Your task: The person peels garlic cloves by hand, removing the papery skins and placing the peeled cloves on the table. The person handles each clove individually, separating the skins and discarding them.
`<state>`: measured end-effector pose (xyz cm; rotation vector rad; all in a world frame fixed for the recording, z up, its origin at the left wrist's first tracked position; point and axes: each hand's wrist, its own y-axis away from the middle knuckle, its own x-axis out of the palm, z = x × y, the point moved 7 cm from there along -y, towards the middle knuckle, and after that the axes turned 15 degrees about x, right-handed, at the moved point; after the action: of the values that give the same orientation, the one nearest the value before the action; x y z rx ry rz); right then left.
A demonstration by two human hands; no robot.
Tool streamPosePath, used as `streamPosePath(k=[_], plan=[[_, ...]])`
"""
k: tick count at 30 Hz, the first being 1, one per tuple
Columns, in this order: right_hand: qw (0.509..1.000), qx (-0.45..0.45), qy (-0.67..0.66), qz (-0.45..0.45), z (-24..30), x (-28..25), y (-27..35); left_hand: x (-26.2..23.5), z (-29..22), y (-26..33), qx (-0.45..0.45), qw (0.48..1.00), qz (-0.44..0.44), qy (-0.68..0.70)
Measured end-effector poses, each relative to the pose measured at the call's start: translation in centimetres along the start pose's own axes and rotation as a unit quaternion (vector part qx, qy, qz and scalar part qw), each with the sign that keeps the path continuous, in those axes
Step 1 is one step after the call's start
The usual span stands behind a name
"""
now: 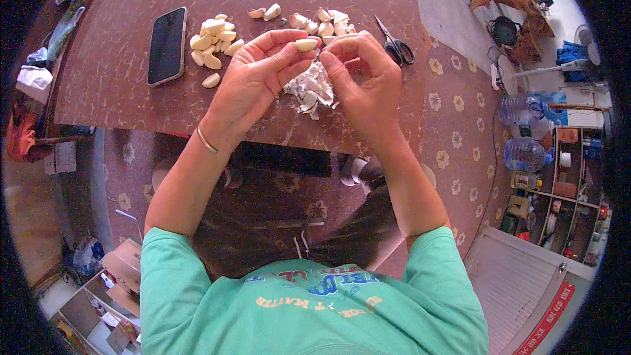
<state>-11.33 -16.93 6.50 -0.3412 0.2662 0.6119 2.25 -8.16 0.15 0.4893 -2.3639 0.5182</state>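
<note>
A low brown table (118,92) with a marbled top fills the far half of the view, standing on a patterned floor covering with pale flower shapes. The person in a green shirt leans over its near edge, both forearms coming up from below.

The left hand (253,79), with a thin bangle at the wrist, is raised over the middle of the table. Its fingers (289,59) are curled and closed, thumb and forefinger pinching a pale garlic clove (306,44) at their tips. The right hand (365,75) is just beside it on the right, fingers bent inward, their tips meeting the same clove at its right end; whether they grip it or only touch its skin cannot be told.

On the table's left lies a dark phone (167,45), face up. Right of the phone sits a heap of peeled cloves (213,39). Under the hands lies a pile of white papery skins (310,89). At the far edge, behind the hands, more cloves still in their skins (325,21) are scattered. Just to the right of the right hand lie small scissors (396,45) with black handles.
</note>
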Motion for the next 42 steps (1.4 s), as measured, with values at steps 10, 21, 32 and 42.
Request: streamPosePath(k=[10, 21, 32, 42], plan=[[0.996, 0.052, -0.072, 0.020, -1.0, 0.3, 0.0, 1.3, -1.6, 0.0, 0.082, 0.980, 0.000, -0.183], [0.993, 0.070, -0.087, 0.040, -1.3, 0.3, 0.2, 1.5, -1.9, 0.2, 0.090, 0.967, 0.038, -0.235], [0.999, -0.023, -0.019, 0.037, -0.9, 0.1, 0.1, 1.4, -2.0, 0.4, 0.083, 0.958, 0.026, -0.274], [1.000, -0.005, -0.007, 0.030, -0.2, 0.1, 0.1, 1.4, -2.2, 0.4, 0.110, 0.955, 0.029, -0.272]])
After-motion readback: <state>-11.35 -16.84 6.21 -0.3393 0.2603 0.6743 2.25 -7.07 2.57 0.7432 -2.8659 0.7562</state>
